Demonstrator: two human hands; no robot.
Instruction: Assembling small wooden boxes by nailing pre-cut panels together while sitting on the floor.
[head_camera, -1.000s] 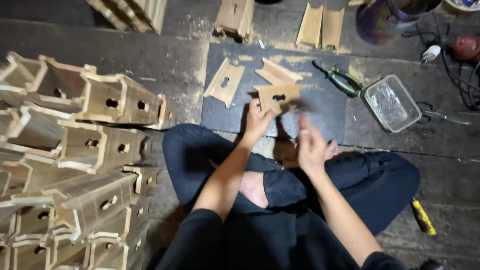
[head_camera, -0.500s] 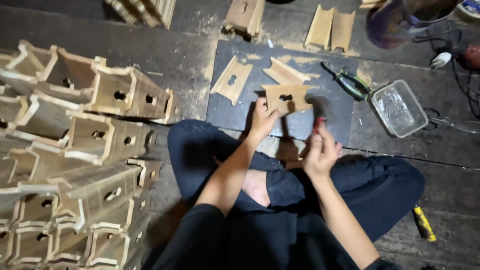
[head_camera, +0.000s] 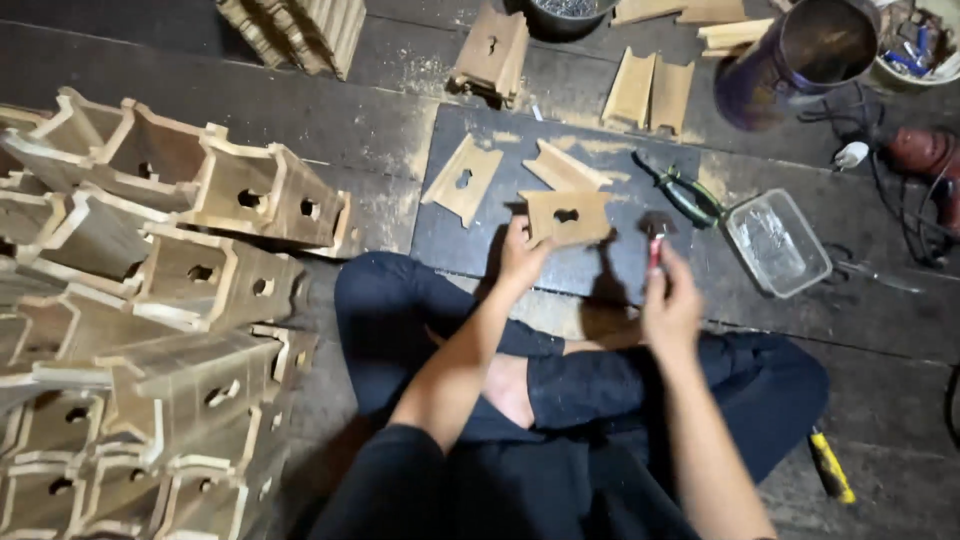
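On my screen, the left fingers pinch the near edge of a flat wooden piece with a hole in its middle. They hold it standing up on a dark mat that lies on the floor. The left hand is closed on that piece and nothing else.

The right fingers are wrapped tight around a small tool with a red handle. Its dark top is blurry, but I think it is a little hammer. The right hand holds it up just beside the wooden piece, not touching it.

To me this looks like the tapping step: one hand steadies the wood, the other has the tool raised. A good tap would need the piece kept straight and the left fingers kept low, away from the spot that gets hit.

Two more flat cut shapes lie on the mat past the held piece. Green pliers and a clear plastic tray sit to the right. A tool with a yellow handle lies by the right knee. A big pile of finished wooden boxes, each with holes in its sides, is stacked on the left.
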